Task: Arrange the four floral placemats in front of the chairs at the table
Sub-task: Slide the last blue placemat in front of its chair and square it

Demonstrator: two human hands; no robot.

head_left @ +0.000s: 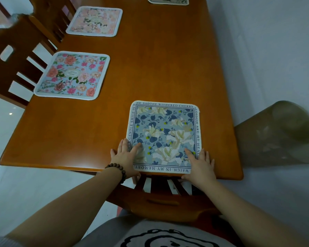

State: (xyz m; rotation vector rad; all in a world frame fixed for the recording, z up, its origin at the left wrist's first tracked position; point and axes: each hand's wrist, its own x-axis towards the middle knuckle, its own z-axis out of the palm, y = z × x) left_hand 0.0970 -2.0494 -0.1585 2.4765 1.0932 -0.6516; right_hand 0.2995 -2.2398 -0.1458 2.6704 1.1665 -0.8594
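1. Far left of frame: two chairs (16, 68) tucked against the table's (150, 68) left side. Each has a mat in front: bright rose placemat (72, 75) at mid-left, pale pink placemat (95, 21) at upper left. Both lie flat and look squared to the edge.
2. Lower centre-left: left hand (126, 157), bead bracelet (119, 171) on wrist, fingers spread flat, pressing on the near-left corner of the blue placemat (165, 136). Not gripping anything.
3. Centre: blue placemat w/ text border sits at the table's near edge, directly above the near chair (161, 196). Near hem is about flush w/ the edge.
4. Lower centre-right: right hand (200, 164), also flat and spread, on the near-right corner. Hands apart, one per corner.
5. Top centre-right: fourth placemat (168, 0), mostly cut off by the frame; its chair isn't visible.
6. Step, as I read it: final squaring of the last mat. Next probably a small nudge to line it up w/ the chair, then lift both palms straight off so it doesn't drag.
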